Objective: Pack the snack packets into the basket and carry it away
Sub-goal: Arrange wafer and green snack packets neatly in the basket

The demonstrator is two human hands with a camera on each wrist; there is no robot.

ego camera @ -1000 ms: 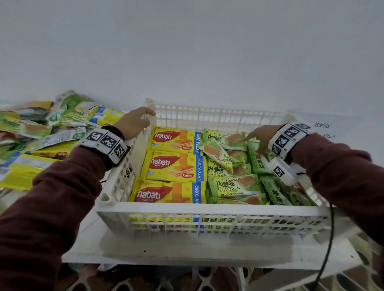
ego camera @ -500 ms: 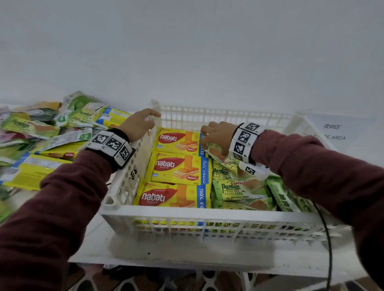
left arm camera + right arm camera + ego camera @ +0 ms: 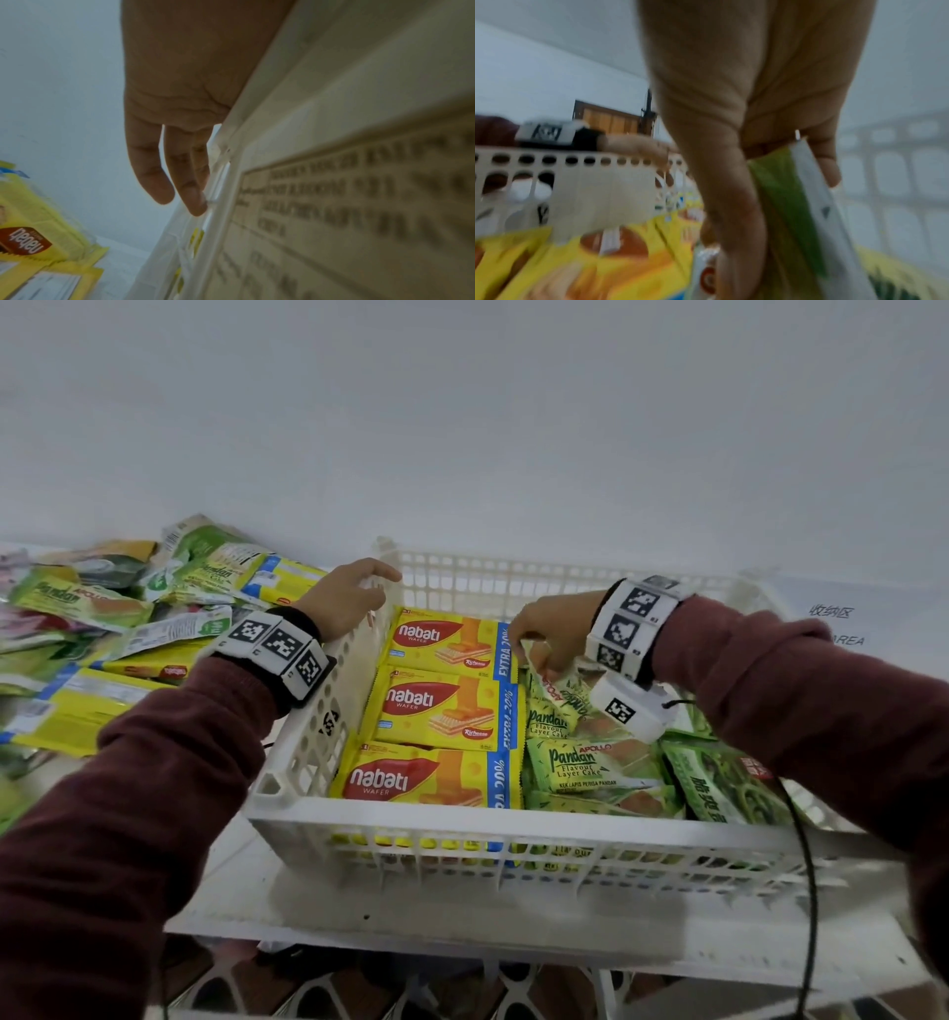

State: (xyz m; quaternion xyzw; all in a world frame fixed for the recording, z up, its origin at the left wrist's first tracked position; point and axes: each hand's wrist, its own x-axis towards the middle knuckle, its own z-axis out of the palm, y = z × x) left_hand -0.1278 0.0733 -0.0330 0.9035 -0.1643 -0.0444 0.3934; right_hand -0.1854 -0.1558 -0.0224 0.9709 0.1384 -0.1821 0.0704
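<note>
Head downward; wrists close along basket (image 3: 462, 829)

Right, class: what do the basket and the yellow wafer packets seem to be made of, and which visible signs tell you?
Basket: seemingly moulded white plastic, matt, with rigid walls pierced by regular slots. Yellow wafer packets: probably thin printed plastic film, glossy, with crimped ends and slight creases; the exact film cannot be told.

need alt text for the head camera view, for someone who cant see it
A person's right hand pinches a green snack packet inside a white basket that already holds three yellow wafer packs and more green packets. Their left hand rests on the basket's left rim, with loose packets piled beyond it.
</note>
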